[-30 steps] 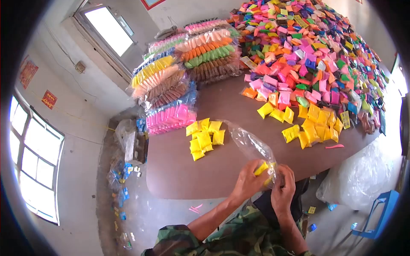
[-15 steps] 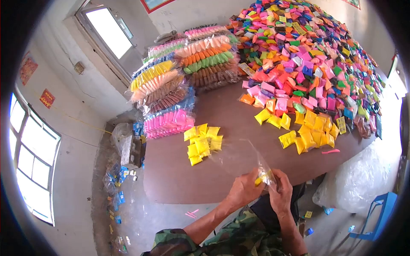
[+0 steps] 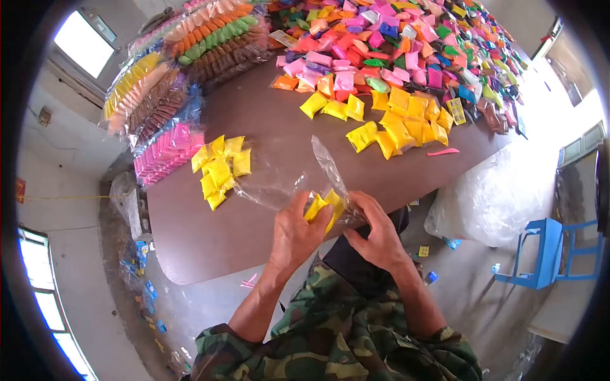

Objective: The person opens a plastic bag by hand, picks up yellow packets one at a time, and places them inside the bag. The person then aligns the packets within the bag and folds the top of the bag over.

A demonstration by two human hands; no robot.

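A clear plastic bag point(image 3: 329, 166) is stretched between my two hands at the table's near edge, its loose film standing up and spreading left. Two yellow packets point(image 3: 335, 206) show at the bag, between my hands. My left hand point(image 3: 297, 233) is closed around the left packet and the film. On the other side, my right hand point(image 3: 380, 238) grips the bag's edge, thumb below and fingers above. A small heap of yellow packets point(image 3: 219, 166) lies left of the bag. More yellow packets point(image 3: 399, 130) lie beyond it to the right.
A big mound of multicoloured packets point(image 3: 381, 47) covers the table's far side. Filled bags in stacked rows point(image 3: 210, 47) stand at the back left. A pink plastic strip point(image 3: 443, 152) lies on the brown table point(image 3: 190, 235). Beyond the right edge are a large plastic sack point(image 3: 473, 203) and a blue stool point(image 3: 545, 254).
The view has tilted down and swung right. The bag has been opened wider, and two yellow packets now show between my hands where only a small bit of yellow was visible.
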